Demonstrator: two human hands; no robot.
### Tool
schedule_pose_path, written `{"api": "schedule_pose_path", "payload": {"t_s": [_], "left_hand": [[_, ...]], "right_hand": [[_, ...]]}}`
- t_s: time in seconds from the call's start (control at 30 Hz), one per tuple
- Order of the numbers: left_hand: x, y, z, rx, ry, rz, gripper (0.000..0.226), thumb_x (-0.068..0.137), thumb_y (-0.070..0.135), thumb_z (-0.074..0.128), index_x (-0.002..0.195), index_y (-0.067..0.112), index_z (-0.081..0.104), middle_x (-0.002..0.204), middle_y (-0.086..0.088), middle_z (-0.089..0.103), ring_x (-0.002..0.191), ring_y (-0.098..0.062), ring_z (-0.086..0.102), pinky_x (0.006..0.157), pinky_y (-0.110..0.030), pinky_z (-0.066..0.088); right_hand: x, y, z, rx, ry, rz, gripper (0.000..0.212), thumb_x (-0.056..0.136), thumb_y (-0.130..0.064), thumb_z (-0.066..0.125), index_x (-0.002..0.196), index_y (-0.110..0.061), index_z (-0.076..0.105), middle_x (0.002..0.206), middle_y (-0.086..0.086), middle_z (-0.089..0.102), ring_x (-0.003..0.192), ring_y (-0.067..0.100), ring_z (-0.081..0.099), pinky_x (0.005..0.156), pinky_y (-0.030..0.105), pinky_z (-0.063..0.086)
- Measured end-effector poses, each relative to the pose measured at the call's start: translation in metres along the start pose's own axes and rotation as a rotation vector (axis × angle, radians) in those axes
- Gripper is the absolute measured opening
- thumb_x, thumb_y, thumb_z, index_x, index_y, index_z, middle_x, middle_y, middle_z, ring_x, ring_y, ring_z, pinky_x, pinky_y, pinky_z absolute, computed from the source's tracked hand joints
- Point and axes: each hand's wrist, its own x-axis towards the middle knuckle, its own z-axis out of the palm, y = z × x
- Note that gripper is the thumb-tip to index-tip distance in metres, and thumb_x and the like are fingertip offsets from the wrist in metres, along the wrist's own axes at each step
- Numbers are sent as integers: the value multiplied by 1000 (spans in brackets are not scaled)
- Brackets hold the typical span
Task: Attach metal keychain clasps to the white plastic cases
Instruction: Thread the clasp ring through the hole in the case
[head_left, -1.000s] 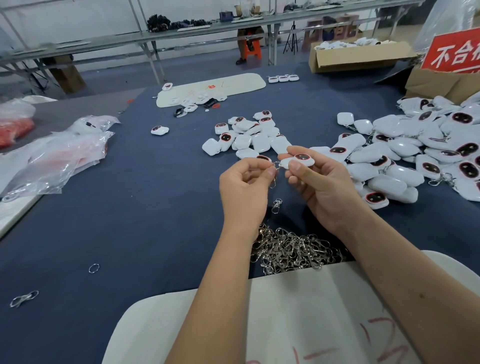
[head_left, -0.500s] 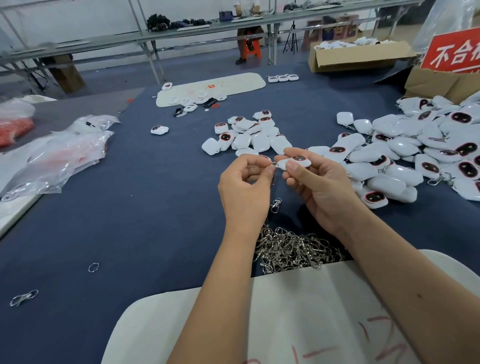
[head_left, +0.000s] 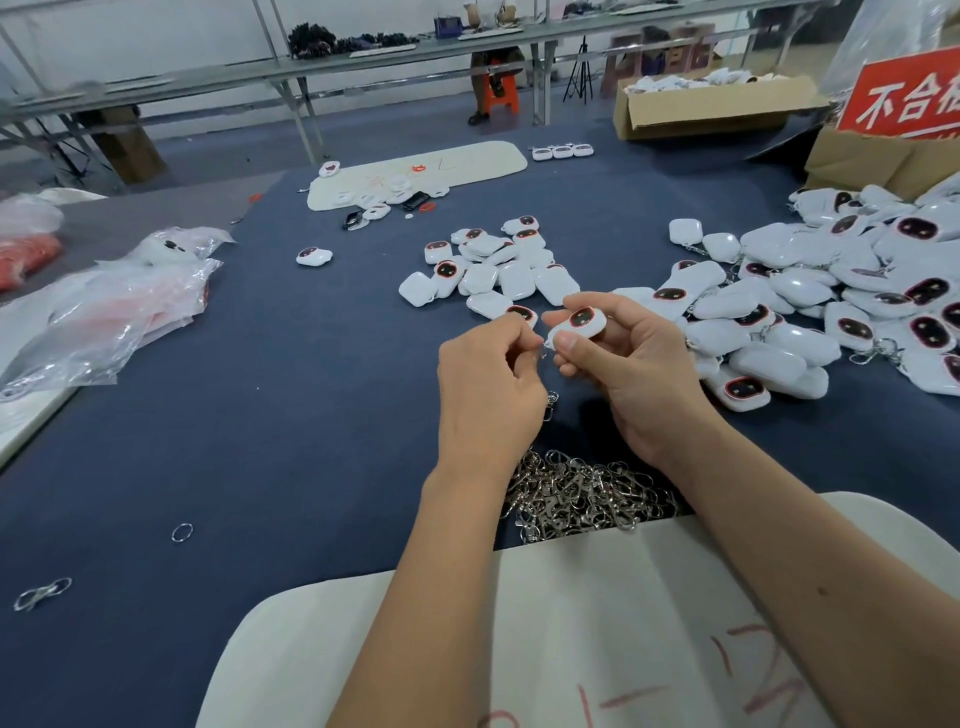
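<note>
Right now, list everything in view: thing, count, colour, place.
held case: one, white with dark red-rimmed window, in the right grip
clasp: one, silver, hanging below the left grip
clasp pile: many, silver, near edge between the forearms
small case pile: over a dozen, white, table centre
large case pile: dozens, white, table right
lone case: one, white, left of centre
loose ring: one, silver, near left
plastic bags: clear, far left
cardboard box: brown, far right
red sign: one, top right
table: dark blue
left hand: pinching the clasp's ring
right hand: holding the case
</note>
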Motion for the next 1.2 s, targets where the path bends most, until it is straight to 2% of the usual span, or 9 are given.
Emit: {"api": "schedule_pose_path", "payload": {"t_s": [0.1,0.27,0.37,0.5,0.73,0.83,0.93,1.07,1.2], "left_hand": [[1,-4,-3,65,-64,-3,18,89,0,65,79,14,69,72,1,68,71,-22,64,68,-43,53],[4,-1,0,-151,-1,-165,11,90,6,74,88,17,76,78,9,73,73,-4,67,65,-11,47],[6,0,2,-324,-33,-321,11,91,9,73,96,18,77,80,4,73,75,-5,67,70,-17,51],[7,4,2,-511,-51,-380,10,92,7,73,95,15,77,93,-4,78,86,-10,69,83,-25,58],[6,7,1,-730,28,-429,10,90,-2,73,91,8,74,76,-9,76,73,-15,72,70,-23,57],[6,8,2,-674,72,-394,14,88,-5,74,87,9,74,76,-9,76,73,-18,73,72,-26,58],[6,6,3,-450,94,-288,15,87,-1,76,82,14,75,82,-3,76,78,-22,73,76,-31,60],[1,5,2,-214,88,-114,14,87,0,74,79,12,73,75,10,71,64,-11,62,62,-20,51],[0,1,1,-31,53,12,18,87,-2,67,75,11,68,68,2,66,62,-21,58,62,-39,49]], "right_hand": [[-1,0,1,-83,-3,-10,30,91,4,73,118,-8,66,109,10,78,72,14,67,70,23,57],[0,-4,2,58,-1,33,34,93,1,70,126,-5,64,116,12,76,70,11,65,68,18,55],[0,-7,2,179,-7,79,40,87,-9,72,126,-9,64,115,12,76,71,9,66,67,15,54],[1,-10,2,282,-21,117,43,83,-13,71,125,-11,65,96,2,77,69,6,66,66,13,54],[1,-8,4,258,-11,114,45,83,-12,71,126,-6,64,112,13,75,73,8,69,66,15,55],[2,-6,4,240,0,106,47,83,-13,72,128,-4,63,113,13,75,74,8,70,67,15,55],[2,-5,3,219,5,92,46,82,-15,75,126,-5,64,118,14,75,75,8,69,70,16,56],[2,-4,2,164,-2,60,43,82,-17,76,122,-8,65,117,11,77,74,8,67,71,18,55],[0,-4,3,22,-19,-5,40,82,-15,77,119,-9,65,113,10,77,73,10,65,73,22,55]]}}
